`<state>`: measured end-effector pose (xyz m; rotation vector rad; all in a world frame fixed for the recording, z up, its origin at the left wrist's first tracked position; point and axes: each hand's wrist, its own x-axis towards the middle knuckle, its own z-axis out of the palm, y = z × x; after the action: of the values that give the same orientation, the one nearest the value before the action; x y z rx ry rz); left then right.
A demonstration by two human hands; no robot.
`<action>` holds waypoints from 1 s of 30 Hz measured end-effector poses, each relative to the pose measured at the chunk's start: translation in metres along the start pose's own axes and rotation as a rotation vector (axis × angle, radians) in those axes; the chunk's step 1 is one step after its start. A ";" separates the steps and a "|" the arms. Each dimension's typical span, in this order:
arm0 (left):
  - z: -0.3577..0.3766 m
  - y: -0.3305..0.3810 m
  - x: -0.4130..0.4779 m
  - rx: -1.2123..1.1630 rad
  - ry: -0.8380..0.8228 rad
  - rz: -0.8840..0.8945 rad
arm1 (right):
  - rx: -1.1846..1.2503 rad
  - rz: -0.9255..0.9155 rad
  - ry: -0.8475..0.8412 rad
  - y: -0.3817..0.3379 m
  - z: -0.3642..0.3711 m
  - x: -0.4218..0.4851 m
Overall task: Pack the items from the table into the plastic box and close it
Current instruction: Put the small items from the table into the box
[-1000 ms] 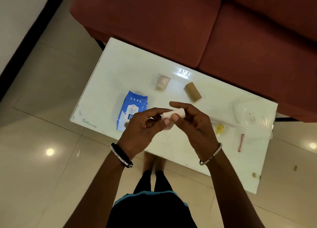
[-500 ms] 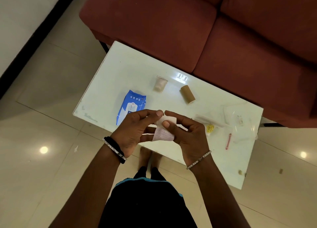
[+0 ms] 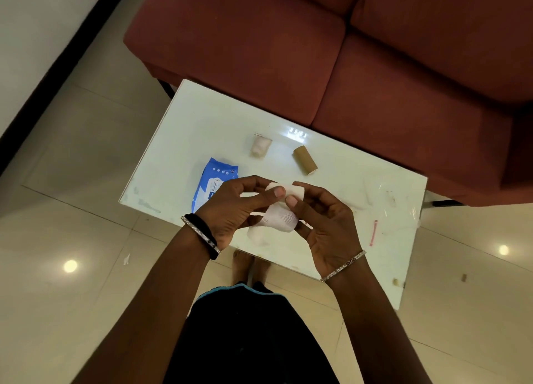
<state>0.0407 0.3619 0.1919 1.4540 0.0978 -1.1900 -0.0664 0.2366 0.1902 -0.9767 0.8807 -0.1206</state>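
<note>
Both hands hold a white gauze bandage roll (image 3: pixel 281 217) above the near edge of the white table (image 3: pixel 178 149). My left hand (image 3: pixel 236 207) pinches its upper end with thumb and fingers, and my right hand (image 3: pixel 323 225) grips the other side, thumb on top. A loose strip of gauze hangs below the roll. On the table lie a blue wipes pack (image 3: pixel 213 178), partly behind my left hand, a pale pink roll (image 3: pixel 261 145) and a tan bandage roll (image 3: pixel 305 160). The clear plastic box (image 3: pixel 392 199) sits at the table's right end.
A thin red-pink stick (image 3: pixel 373 233) lies near the table's right front edge. A dark red sofa (image 3: pixel 317 51) stands right behind the table. Glossy tiled floor surrounds it, and my feet show under the table edge.
The gauze roll has turned from lying across between my fingertips to hanging lower with a loose strip unwound. My view has shifted, so the table sits further right in the frame.
</note>
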 end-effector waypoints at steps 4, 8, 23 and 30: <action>0.000 0.016 0.001 -0.023 -0.045 0.038 | 0.062 0.004 0.023 -0.011 0.008 0.002; -0.004 0.033 0.005 0.039 -0.038 0.129 | 0.065 0.016 -0.033 -0.031 0.016 0.008; -0.020 0.075 0.002 0.012 -0.083 0.308 | -0.095 -0.046 -0.072 -0.071 0.038 0.030; -0.015 0.073 0.008 0.094 -0.113 0.163 | -0.080 -0.116 -0.085 -0.075 0.039 0.031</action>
<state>0.1015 0.3468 0.2336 1.4438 -0.1540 -1.1527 0.0026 0.2050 0.2382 -1.0999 0.7558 -0.1422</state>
